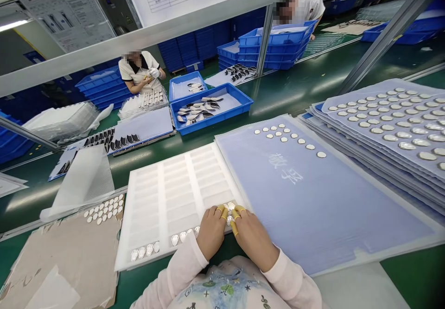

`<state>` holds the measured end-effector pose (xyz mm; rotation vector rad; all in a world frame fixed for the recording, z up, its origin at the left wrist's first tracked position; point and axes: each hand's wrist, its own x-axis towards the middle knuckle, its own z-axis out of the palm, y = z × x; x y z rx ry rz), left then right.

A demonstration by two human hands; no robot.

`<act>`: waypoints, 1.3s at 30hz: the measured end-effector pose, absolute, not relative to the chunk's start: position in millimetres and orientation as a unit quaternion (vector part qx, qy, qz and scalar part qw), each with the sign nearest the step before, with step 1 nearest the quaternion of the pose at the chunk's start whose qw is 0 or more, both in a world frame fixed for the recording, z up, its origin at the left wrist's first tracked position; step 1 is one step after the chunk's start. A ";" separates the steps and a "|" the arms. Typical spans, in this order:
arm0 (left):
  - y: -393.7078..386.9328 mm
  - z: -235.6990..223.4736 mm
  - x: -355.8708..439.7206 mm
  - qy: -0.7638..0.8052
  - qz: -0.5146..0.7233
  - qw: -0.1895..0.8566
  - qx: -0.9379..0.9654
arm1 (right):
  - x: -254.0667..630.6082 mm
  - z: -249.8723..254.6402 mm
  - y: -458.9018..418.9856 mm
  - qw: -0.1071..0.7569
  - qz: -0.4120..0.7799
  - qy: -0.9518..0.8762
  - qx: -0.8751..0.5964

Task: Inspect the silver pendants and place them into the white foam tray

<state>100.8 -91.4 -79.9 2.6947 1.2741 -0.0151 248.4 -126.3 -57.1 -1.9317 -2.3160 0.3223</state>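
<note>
My left hand [211,232] and my right hand [252,237] rest side by side on the lower edge of a white foam tray [174,183] with rows of shallow slots. Yellow finger cots cover several fingertips. Both hands' fingertips meet around small silver discs [229,206], which they partly hide. A row of silver oval pieces [149,249] lies along the tray's bottom edge, left of my hands. To the right lies a pale blue plastic sheet [313,207] with rows of round discs [285,137] near its far edge.
A tall stack of blue-grey sheets with discs [389,132] stands at the right. Cardboard [66,262] lies at the left. Beyond a metal shelf bar [139,40], blue crates [210,107] hold dark-and-silver parts. Co-workers stand farther off, one with gloved hands [153,73].
</note>
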 end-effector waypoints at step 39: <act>202.8 -28.0 340.9 0.402 0.024 0.059 0.913 | 566.5 -62.4 1.4 0.139 0.042 -0.455 -0.879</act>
